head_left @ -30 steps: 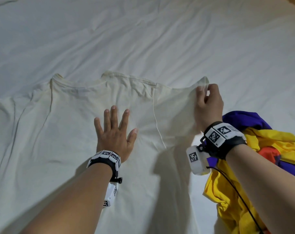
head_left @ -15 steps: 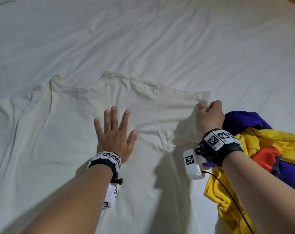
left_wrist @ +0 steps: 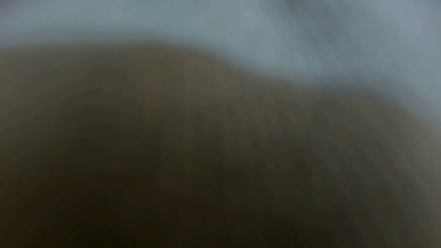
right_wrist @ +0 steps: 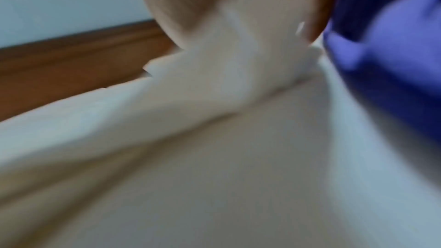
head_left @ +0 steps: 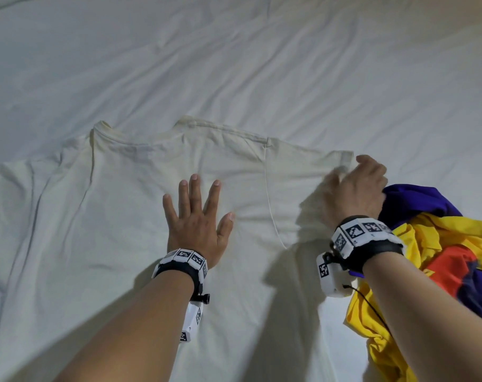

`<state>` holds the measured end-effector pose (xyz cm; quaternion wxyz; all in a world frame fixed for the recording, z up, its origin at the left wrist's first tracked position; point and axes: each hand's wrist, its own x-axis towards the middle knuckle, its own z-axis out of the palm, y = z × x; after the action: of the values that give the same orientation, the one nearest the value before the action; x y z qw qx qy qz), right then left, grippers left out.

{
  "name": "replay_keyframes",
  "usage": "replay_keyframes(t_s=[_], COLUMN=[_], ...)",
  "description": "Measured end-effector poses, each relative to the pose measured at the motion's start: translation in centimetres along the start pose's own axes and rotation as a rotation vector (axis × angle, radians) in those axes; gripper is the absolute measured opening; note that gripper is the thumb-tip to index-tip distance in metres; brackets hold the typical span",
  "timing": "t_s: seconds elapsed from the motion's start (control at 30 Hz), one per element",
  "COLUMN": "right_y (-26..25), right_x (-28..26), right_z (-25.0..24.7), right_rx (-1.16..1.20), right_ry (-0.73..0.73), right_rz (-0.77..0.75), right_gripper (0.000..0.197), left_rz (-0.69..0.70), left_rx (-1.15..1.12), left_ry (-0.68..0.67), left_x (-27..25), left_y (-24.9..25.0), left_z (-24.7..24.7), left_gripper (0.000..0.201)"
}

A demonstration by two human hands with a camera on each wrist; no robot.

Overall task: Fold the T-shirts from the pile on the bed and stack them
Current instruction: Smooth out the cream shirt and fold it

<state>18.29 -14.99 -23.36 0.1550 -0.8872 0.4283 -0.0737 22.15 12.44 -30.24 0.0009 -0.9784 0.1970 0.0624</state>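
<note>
Cream shirt point(head_left: 118, 230) limp, light, slides on bed point(head_left: 234, 64): left hand point(head_left: 197, 226) flat, grip wide; right hand point(head_left: 354, 188) grip pinching sleeve hem point(head_left: 344, 161), best hold.

cream T-shirt point(head_left: 129, 221) | white bedsheet point(head_left: 234, 64) | pile point(head_left: 441, 257) purple, yellow, red (plain, unpatterned)

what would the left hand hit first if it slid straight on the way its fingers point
Likely the collar of the white shirt; the left hand lies flat on it, with only shirt fabric before that, then bare sheet.

Bed point(head_left: 289, 64): cream T-shirt point(head_left: 110, 216), colourful pile point(head_left: 441, 257)
</note>
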Motion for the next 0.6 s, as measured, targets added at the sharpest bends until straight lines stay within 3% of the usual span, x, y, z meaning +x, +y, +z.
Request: replay_keyframes(t_s=[0.07,0.17,0.23,0.37,0.6], right_y=[-2.9,-7.9,-8.9,-5.3,0.5], right_x=[-2.5,-7.2,-8.0,-3.7,2.9], right_z=[-0.1,2.1,4.6,6.6,3.4], right_rx=[-0.037,-0.162,-0.252,-0.342,-0.375], right_ry=[0.005,-0.32,-0.517,-0.544,-0.475], right_rz=[-0.214,-0.7,-0.811,-0.796,-0.436], right_gripper=[0.064,0.071,0.068,0.068,0.07], left_rz=[-0.002,-0.009,-0.007,0.001,0.001], left_rx=[0.007,0.0,0.034,0.014,0.026], left_ry=[-0.006,-0.016,-0.029,-0.007,-0.006], left_x=[0.0,0.1,0.1,0.2,0.1], left_y=[0.1,0.0,-0.1,0.0,0.0], left_z=[-0.1,-0.2,-0.1,0.1,0.1], left_gripper=[0.072,0.073,0.076,0.073,0.073])
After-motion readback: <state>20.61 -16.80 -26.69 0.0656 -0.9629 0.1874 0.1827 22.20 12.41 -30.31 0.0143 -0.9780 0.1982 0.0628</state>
